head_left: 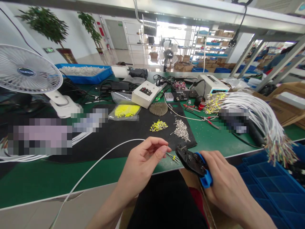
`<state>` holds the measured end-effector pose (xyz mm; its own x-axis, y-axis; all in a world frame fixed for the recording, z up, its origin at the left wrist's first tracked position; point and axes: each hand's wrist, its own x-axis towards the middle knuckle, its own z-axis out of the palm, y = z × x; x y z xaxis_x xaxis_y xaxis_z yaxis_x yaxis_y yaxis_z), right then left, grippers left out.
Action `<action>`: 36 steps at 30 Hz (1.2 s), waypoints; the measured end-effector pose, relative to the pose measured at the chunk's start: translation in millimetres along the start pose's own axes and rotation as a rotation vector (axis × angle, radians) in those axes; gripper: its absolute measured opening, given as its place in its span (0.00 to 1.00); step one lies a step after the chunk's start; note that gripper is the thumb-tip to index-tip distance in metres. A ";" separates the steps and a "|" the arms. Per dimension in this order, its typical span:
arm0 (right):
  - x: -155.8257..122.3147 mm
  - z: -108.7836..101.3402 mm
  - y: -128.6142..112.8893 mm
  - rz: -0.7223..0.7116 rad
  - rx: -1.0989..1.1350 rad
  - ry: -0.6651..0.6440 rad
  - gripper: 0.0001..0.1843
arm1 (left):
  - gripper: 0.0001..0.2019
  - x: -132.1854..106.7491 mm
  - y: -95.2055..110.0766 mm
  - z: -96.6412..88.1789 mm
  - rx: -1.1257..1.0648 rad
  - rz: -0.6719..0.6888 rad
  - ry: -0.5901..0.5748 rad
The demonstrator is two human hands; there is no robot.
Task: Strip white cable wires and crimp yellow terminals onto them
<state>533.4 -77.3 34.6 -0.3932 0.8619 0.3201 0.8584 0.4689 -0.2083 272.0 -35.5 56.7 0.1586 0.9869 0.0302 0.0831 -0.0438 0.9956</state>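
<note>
My left hand pinches the end of a white cable, which curves off to the lower left. Thin wires with yellow-collared ferrules stick out past its fingertips. Wrapped round the blue handles of a black crimping tool is my right hand. The crimper's jaws point up and left, a little apart from the wire ends. Beyond the hands, on a black mat, lie a small heap of yellow ferrules and a heap of bare silver pins.
A bag of yellow pieces and a white control box stand behind the mat. Red-handled pliers lie at right, near a thick bundle of white cables. A white fan stands at left. Blue bins are at lower right.
</note>
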 end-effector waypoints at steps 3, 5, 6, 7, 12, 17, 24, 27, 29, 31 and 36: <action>3.1 -0.4 1.1 -0.028 -0.055 -0.018 0.31 | 0.07 2.3 6.7 -3.8 0.115 0.077 -0.008; 4.9 -1.8 1.7 -0.056 -0.089 -0.044 0.32 | 0.07 7.9 16.4 -7.9 0.236 0.142 -0.084; 5.6 -2.7 1.9 -0.069 -0.102 -0.058 0.32 | 0.07 12.0 22.4 -10.2 0.296 0.168 -0.146; 6.3 -3.7 2.0 -0.083 -0.113 -0.070 0.33 | 0.07 16.8 28.7 -12.7 0.352 0.188 -0.220; 9.7 -8.2 2.1 -0.131 -0.165 -0.103 0.34 | 0.05 40.2 53.7 -22.9 0.564 0.233 -0.513; 12.7 -13.5 1.3 -0.136 -0.184 -0.108 0.35 | 0.06 45.2 61.1 -25.3 0.700 0.359 -0.604; 13.0 -14.2 0.7 -0.117 -0.180 -0.094 0.38 | 0.07 37.5 59.9 -24.9 0.739 0.405 -0.575; 10.6 -12.3 2.2 -0.124 -0.188 -0.084 0.36 | 0.08 38.1 54.2 -23.7 0.750 0.440 -0.569; 9.2 -11.1 3.8 -0.121 -0.187 -0.095 0.34 | 0.08 38.8 50.8 -22.5 0.757 0.455 -0.564; 8.5 -10.2 5.3 -0.117 -0.171 -0.105 0.35 | 0.08 38.1 50.3 -21.6 0.757 0.454 -0.558; 11.1 -11.9 4.7 -0.128 -0.163 -0.061 0.35 | 0.08 31.8 61.4 -22.1 0.752 0.415 -0.576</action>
<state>537.0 -67.8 48.2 -0.5173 0.8099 0.2764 0.8402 0.5420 -0.0155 260.4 -3.4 120.8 0.7456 0.6565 0.1141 0.4765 -0.6450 0.5974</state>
